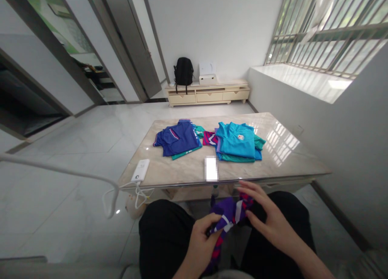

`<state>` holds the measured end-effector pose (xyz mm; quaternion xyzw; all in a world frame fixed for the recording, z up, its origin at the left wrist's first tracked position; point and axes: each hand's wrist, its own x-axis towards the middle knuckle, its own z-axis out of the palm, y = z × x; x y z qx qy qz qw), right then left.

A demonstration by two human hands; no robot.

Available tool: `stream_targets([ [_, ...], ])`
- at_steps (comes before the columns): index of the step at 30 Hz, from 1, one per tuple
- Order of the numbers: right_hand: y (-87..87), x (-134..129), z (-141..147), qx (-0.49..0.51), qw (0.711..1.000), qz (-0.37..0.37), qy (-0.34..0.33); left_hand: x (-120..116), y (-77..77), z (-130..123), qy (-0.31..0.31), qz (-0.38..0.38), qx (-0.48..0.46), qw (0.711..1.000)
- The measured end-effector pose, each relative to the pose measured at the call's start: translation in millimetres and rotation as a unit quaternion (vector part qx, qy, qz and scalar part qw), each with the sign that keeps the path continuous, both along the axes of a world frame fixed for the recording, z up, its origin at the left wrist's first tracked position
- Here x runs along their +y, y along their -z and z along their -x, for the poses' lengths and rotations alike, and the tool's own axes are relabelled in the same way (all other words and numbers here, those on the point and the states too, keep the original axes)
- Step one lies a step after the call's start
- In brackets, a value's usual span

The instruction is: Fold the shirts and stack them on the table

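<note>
Over the lap, just before the near edge of the worktop (182, 170), the left hand (202, 240) pinches a purple garment (228, 214) between thumb and fingers, and the right hand (266, 216) lies on its other end with fingers loosely spread. On the worktop, a blue pile (177, 138) lies toward the far left and a turquoise pile (238, 141) toward the far right. A white power bank (140, 170) sits at the near left corner.

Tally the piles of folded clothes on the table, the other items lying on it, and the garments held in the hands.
Piles of folded clothes: 2, dark blue pile and turquoise pile
Other items: 2, white power bank and blurred white object
Garments in hands: 1, purple garment
Total: 5
</note>
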<state>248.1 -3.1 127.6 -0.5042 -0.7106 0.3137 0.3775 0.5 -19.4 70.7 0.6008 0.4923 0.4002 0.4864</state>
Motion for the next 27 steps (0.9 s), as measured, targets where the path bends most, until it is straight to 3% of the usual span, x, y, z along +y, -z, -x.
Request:
stream_targets([
  [3, -8.6, -9, 24, 0.024, 0.988, 0.099, -0.113, -3, 0.9, -3, 0.005, 0.005, 0.027, 1.0],
  [6, -6.0, -7, 37, 0.012, 0.984, 0.133, -0.119, -3, -7.6, -3, 0.021, 0.011, 0.053, 0.998],
  [10, 0.1, 3, 36, -0.009, 0.989, 0.094, -0.113, 2, -19.4, -1, 0.055, 0.018, 0.031, 0.998],
  [13, 0.9, 6, 29, -0.001, 0.994, 0.06, -0.09, 7, -16.2, 3, 0.061, 0.022, 0.029, 0.997],
  [21, 7.5, 6, 4, 0.054, 0.997, -0.024, 0.04, 24, 17.4, 22, 0.086, 0.052, 0.117, 0.988],
  [27, 3.5, 7, -6, 0.019, 0.992, -0.079, 0.096, 34, 26.6, 33, 0.048, 0.026, 0.122, 0.991],
])
